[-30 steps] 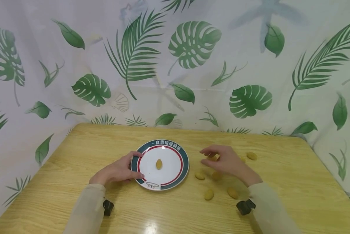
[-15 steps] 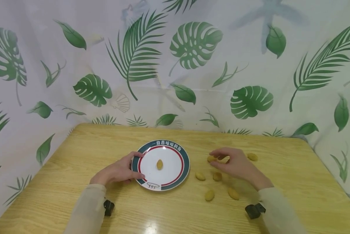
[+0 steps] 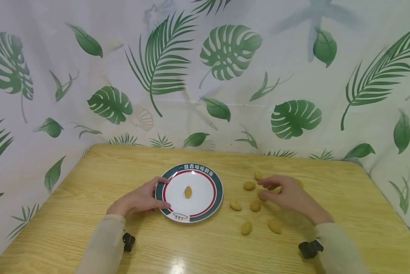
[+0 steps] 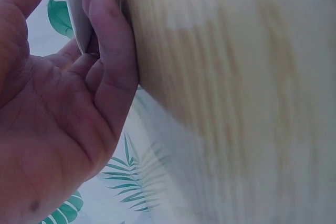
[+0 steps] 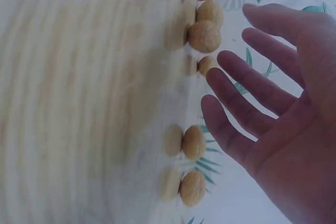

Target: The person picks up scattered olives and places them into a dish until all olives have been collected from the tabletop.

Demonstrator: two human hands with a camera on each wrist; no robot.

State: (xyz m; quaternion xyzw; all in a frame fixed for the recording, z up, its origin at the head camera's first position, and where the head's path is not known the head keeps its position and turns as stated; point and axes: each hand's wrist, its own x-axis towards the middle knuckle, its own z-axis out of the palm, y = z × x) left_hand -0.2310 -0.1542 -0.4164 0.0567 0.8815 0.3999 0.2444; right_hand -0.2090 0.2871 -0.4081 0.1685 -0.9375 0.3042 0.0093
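Observation:
A round white plate (image 3: 204, 190) with a dark teal rim and a red ring lies on the table. One walnut (image 3: 188, 192) sits near its middle. At the plate's left edge, my left hand (image 3: 141, 198) grips the rim, thumb on top; the left wrist view shows curled fingers under the plate edge (image 4: 77, 9). My right hand (image 3: 285, 193) hovers among loose walnuts, its fingers spread and holding nothing in the right wrist view. By its thumb is a partly covered walnut (image 3: 261, 195), and another walnut (image 3: 299, 183) shows behind the hand.
Several walnuts lie scattered right of the plate, among them a near walnut (image 3: 246, 228) and a far walnut (image 3: 258, 175). The wooden table (image 3: 123, 163) meets a leaf-patterned curtain (image 3: 177, 125) at its back edge.
My right hand has drifted right across the walnuts, uncovering ones it hid before. The left hand keeps its grip, and the plate and its walnut stay put.

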